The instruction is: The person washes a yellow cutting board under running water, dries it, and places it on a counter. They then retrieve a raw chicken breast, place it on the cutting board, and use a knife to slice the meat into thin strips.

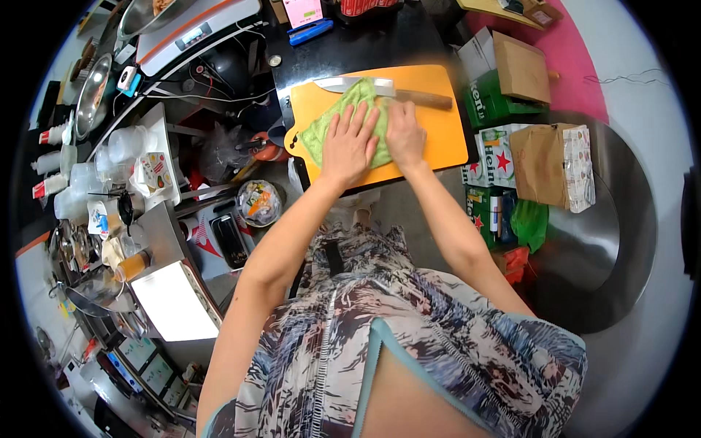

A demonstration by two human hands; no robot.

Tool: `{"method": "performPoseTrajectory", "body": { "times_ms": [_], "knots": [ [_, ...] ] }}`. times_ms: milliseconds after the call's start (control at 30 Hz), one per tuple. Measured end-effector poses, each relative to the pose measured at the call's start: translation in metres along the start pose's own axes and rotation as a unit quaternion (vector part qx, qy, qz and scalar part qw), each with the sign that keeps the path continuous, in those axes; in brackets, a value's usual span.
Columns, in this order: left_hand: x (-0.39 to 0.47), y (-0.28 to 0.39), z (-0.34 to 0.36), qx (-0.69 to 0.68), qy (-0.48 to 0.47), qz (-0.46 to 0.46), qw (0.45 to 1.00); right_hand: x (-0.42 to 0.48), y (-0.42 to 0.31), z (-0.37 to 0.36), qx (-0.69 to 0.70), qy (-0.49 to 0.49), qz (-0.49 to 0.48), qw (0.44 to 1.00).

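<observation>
A yellow plastic cutting board (446, 137) lies on the black table. On it a green cloth (317, 136) is spread, partly over the blade of a kitchen knife (424, 99) with a wooden handle. My left hand (350, 143) rests flat on the cloth with its fingers slightly apart. My right hand (406, 134) is at the cloth's right edge, just below the knife handle, with its fingers curled; whether it grips the cloth's edge is hidden.
A blue stapler (310, 32) and a small metal cap (275, 61) sit on the black table (383, 46). Cartons (539, 164) and a green crate stand to the right. A lined waste bin (259, 203) stands at the left, near stacked plastic containers (82, 183).
</observation>
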State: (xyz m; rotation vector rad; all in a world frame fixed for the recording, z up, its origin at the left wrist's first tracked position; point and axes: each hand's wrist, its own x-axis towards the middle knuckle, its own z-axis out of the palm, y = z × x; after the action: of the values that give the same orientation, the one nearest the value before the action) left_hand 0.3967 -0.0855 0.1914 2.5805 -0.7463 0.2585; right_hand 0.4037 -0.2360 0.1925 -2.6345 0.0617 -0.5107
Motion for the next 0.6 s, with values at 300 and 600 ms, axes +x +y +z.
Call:
{"method": "performPoseTrajectory", "body": {
  "times_ms": [300,600],
  "knots": [
    [-0.063,0.010,-0.049,-0.460,0.133,-0.249,0.842,-0.030,-0.138,-0.070,0.387,-0.140,-0.089,0.907],
    [-0.108,-0.047,-0.148,-0.766,0.225,-0.376,0.470,-0.010,-0.012,-0.024,-0.101,-0.135,-0.289,0.942]
  ]
}}
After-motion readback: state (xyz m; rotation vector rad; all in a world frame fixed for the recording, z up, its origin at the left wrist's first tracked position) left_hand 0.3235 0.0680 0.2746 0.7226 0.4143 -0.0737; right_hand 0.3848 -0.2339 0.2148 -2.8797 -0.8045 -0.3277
